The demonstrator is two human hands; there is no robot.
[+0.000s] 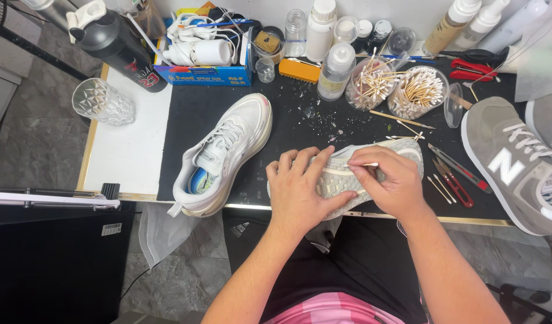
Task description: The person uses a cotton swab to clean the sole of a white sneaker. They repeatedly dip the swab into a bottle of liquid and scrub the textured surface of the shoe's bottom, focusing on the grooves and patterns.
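A white sneaker (348, 174) lies sole-up at the front edge of the black mat (300, 120). My left hand (297, 192) presses down on its sole and grips its near side. My right hand (390, 180) rests on the sole and pinches a thin cotton swab (361, 165) against the tread. The matching white sneaker (225, 153) stands upright to the left, apart from both hands.
A grey sneaker (510, 162) sits at the right. Tubs of cotton swabs (417, 90) and wooden sticks (369, 81), bottles (336, 69), an orange brush (300, 70), red pliers (474, 69), a cutter knife (459, 168) and a glass (102, 102) crowd the table.
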